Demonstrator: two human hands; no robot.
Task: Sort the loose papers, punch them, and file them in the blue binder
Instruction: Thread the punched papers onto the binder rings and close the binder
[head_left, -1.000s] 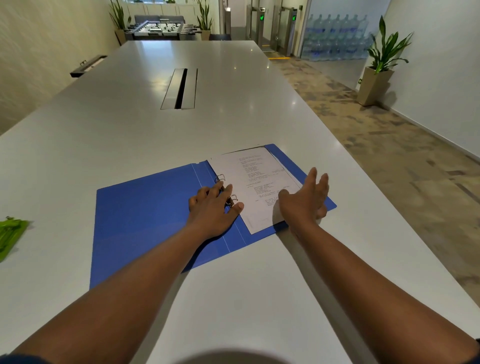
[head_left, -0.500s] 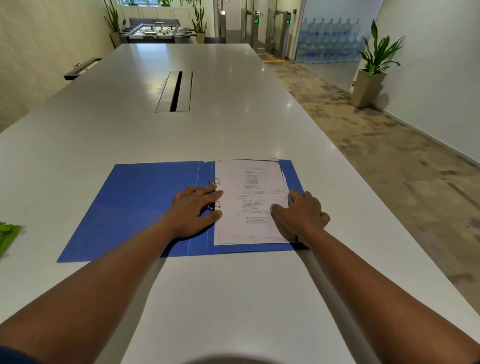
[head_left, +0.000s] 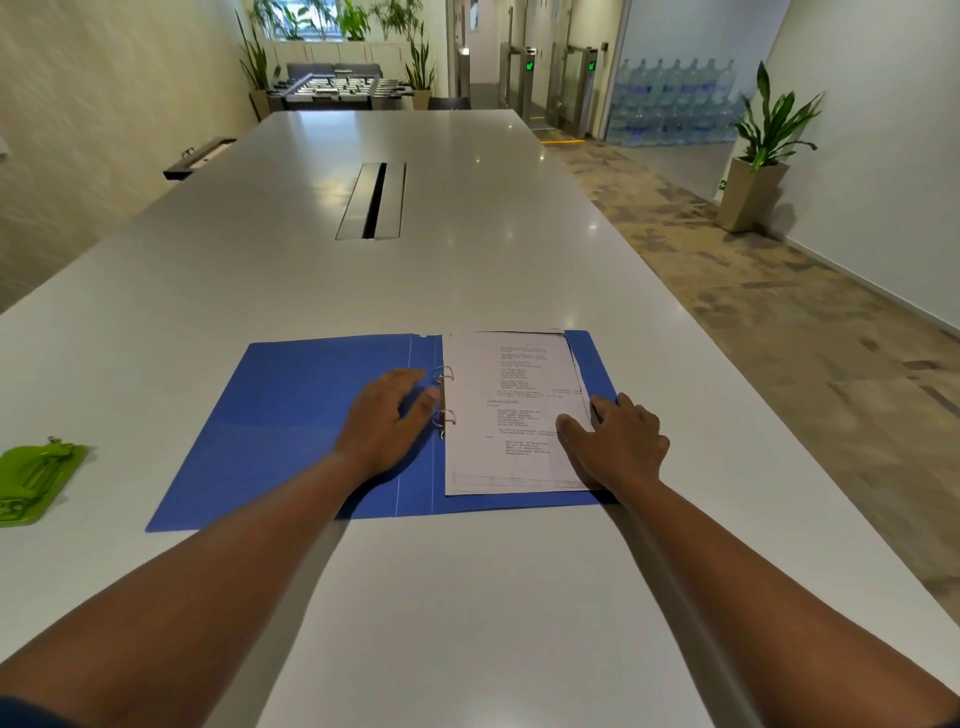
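We see the blue binder (head_left: 311, 415) lying open and flat on the white table (head_left: 467, 270), with the papers (head_left: 511, 415) on its two metal rings (head_left: 444, 395). Our left hand (head_left: 384, 426) rests on the inside cover beside the rings, fingers relaxed and together. Our right hand (head_left: 621, 441) presses the right edge of the thin papers, fingers slightly apart. A green plastic punch (head_left: 36, 480) lies far left.

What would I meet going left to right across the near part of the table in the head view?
Green hole punch → open blue binder's left cover → left hand → binder rings → filed papers → right hand.
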